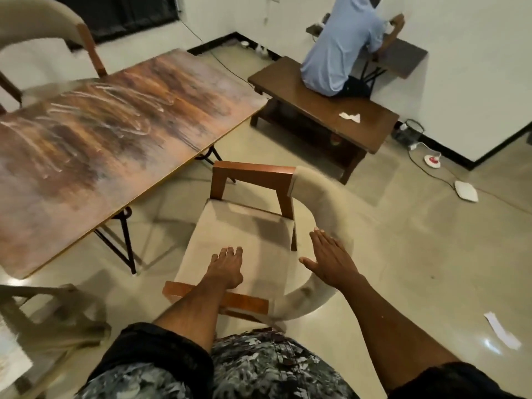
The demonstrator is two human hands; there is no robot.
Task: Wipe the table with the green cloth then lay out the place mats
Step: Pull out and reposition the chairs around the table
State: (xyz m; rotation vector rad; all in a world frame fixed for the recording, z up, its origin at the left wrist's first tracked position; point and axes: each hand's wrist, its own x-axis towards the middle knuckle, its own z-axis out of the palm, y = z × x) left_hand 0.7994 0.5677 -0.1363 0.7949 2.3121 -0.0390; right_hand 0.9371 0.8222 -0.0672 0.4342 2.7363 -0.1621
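Both hands are reaching over a cushioned chair [247,234] beside the table [109,133].

The left hand [227,267] is hanging over the seat's near edge, fingers pointing down and loosely bent, holding nothing as far as the blur allows. The right hand [328,260] is spreading flat and released, near the curved backrest at the seat's right edge. The table is standing left of the chair, streaks showing across its top. Neither cloth nor mats are showing.

Cushioned chair [244,234], bench [322,110]
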